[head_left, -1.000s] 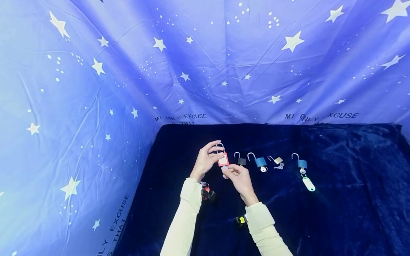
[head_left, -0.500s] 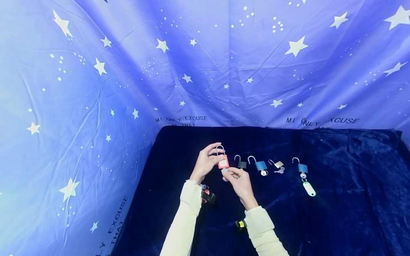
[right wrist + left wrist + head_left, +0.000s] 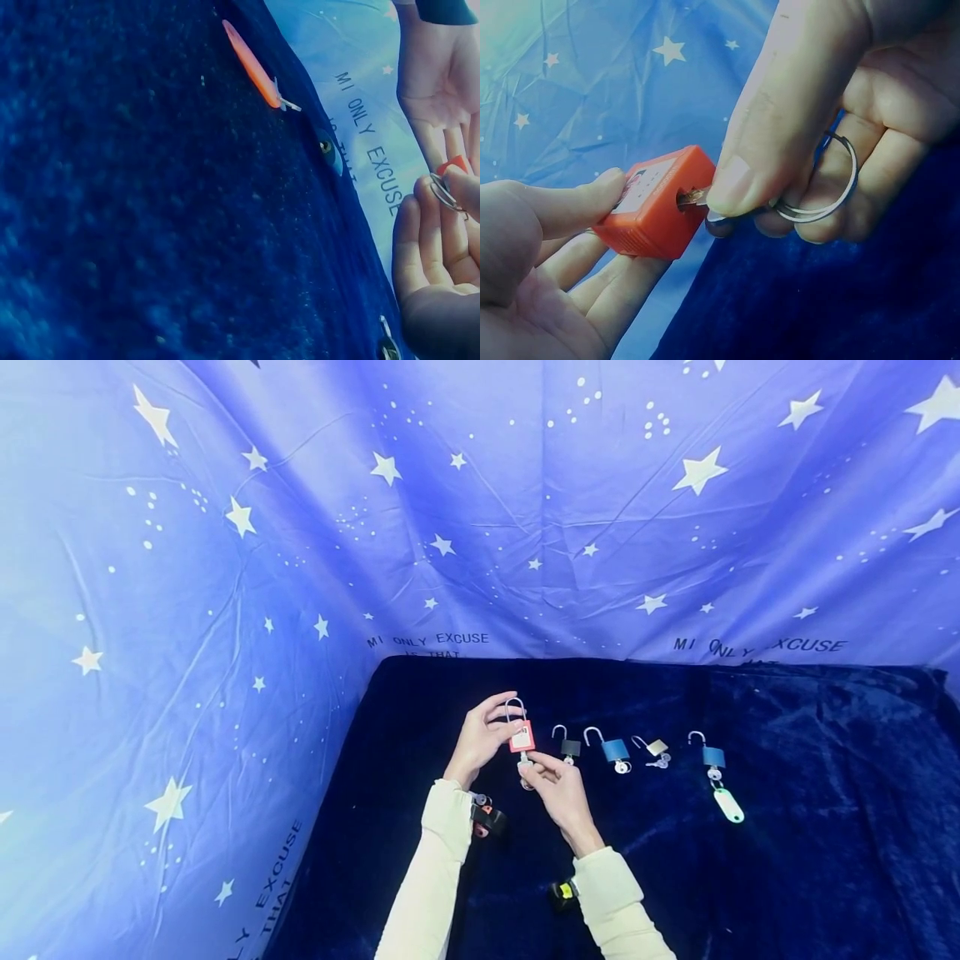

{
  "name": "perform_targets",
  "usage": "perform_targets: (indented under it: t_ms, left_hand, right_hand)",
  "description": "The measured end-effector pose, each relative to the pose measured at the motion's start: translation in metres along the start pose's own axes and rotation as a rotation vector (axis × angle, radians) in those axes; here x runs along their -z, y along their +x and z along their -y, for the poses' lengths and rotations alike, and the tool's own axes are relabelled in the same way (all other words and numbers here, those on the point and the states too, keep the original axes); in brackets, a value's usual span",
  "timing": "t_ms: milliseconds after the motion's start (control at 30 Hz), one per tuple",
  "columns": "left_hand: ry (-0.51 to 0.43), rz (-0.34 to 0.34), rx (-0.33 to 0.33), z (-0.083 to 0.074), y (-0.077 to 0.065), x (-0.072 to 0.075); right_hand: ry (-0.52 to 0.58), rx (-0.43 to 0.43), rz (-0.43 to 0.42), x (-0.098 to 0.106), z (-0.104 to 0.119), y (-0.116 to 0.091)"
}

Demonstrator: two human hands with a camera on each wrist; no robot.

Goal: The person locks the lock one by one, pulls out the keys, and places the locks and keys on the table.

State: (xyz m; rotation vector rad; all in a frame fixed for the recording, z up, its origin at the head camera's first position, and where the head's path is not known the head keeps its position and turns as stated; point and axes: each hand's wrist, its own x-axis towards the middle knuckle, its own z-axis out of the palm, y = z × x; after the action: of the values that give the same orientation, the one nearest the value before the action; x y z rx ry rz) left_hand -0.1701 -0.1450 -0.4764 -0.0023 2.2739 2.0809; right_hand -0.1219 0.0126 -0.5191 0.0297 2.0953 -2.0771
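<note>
In the head view my left hand (image 3: 474, 742) holds a red padlock (image 3: 521, 737) upright, its metal shackle looping above the body. Close up, the left thumb presses on the white label side of the padlock (image 3: 656, 201) while fingers support it from beneath. My right hand (image 3: 561, 795) pinches a key (image 3: 699, 196) between thumb and fingers at the keyhole. Part of the toothed blade shows between the padlock and the right thumb; its tip is hidden in the keyhole. A metal key ring (image 3: 847, 184) hangs from the key, in front of the right hand's curled fingers.
Right of the hands lie a dark padlock (image 3: 571, 748), a blue padlock (image 3: 615, 750), a small brass padlock (image 3: 657, 747) and another blue padlock (image 3: 713, 757) with a pale tag (image 3: 728, 806). Their shackles stand open. A black-and-red item (image 3: 489, 818) is beside the left sleeve.
The right hand has drawn slightly down from the red padlock, and a little more of the key shows below it. The head view has tilted slightly; the left hand keeps its hold.
</note>
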Motion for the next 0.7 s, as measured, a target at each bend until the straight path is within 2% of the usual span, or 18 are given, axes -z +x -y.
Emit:
perform_targets:
  t_ms: [333,500,700]
  left_hand:
    - [-0.019,0.0,0.014,-0.001,0.002,-0.004]
    - [-0.042,-0.008,0.041,0.001,0.002,-0.008]
    - [-0.07,-0.015,0.045,0.007,0.003,-0.013]
  right_hand:
    - [0.022,0.026,-0.04,0.004,0.001,-0.003]
    - [0.029,0.031,-0.074,0.006,0.001,-0.006]
    - [0.008,0.025,-0.09,0.01,0.009,-0.012]
